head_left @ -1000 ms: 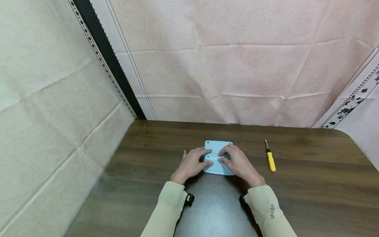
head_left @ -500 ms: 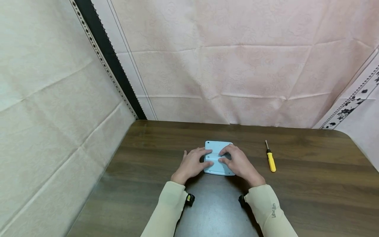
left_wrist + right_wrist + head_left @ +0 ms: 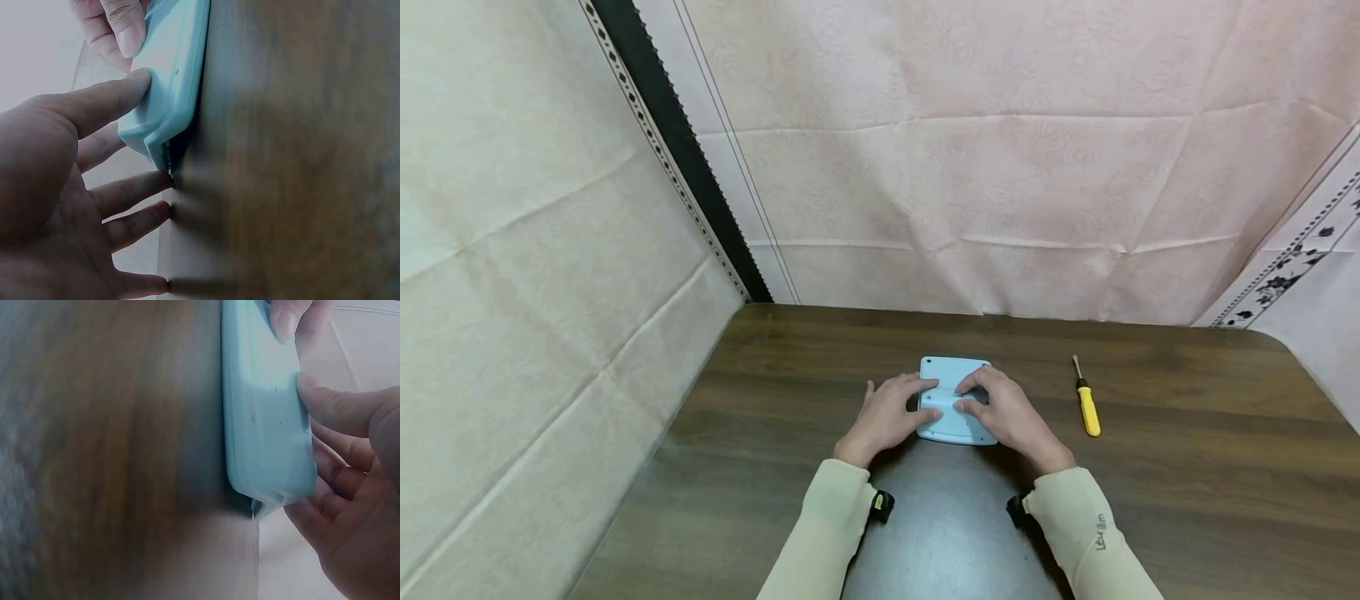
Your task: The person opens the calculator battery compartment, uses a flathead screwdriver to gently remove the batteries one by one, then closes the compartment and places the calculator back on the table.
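Observation:
A light-blue flat plastic case (image 3: 953, 429) lies on the table, with small holes near its corners and a raised ridge across its middle. My left hand (image 3: 886, 418) rests on its left part, index finger and thumb spread and fairly straight. The left wrist view shows the left thumb (image 3: 119, 97) on the case and other fingertips down by the table. From the right, my right hand (image 3: 1013, 419) holds the case at the ridge, its index finger bent and its thumb (image 3: 334, 409) close by. Its remaining fingers curl behind the case in the right wrist view.
A screwdriver (image 3: 1086, 407) with a yellow handle lies on the wooden table (image 3: 1187, 417) to the right, tip pointing away. Pale patterned cloth (image 3: 1000, 183) hangs behind the table's far edge and along its left side.
Both hands and the case stay almost still. My right forearm has shifted very slightly to the right.

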The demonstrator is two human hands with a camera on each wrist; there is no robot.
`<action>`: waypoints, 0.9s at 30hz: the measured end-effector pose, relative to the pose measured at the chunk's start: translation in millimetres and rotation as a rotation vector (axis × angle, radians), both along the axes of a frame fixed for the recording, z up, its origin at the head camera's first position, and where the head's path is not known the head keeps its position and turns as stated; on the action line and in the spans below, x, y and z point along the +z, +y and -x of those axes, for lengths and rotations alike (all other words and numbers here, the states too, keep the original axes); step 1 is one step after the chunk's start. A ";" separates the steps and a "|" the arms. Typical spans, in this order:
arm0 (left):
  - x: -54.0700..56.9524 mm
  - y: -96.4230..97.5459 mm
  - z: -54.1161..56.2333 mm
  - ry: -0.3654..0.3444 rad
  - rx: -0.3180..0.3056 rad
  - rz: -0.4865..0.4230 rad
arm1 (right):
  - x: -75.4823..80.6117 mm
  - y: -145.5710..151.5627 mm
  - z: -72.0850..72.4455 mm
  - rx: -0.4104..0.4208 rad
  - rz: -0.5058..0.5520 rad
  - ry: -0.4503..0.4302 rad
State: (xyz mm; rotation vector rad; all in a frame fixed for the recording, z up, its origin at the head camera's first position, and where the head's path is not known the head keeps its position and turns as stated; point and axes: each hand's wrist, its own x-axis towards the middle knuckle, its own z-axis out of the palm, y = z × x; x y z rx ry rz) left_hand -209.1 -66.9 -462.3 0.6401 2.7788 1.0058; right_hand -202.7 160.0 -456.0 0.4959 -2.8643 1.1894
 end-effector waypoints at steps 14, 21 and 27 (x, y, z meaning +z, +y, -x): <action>0.5 -0.2 -0.1 -0.006 0.004 -0.006 | -0.5 4.6 4.7 0.010 0.062 -0.054; 0.8 -0.9 0.5 0.002 0.002 -0.004 | -2.5 8.8 7.2 0.020 0.071 -0.059; 1.1 0.1 0.6 -0.005 -0.004 -0.004 | -4.6 11.7 7.4 0.009 0.074 -0.055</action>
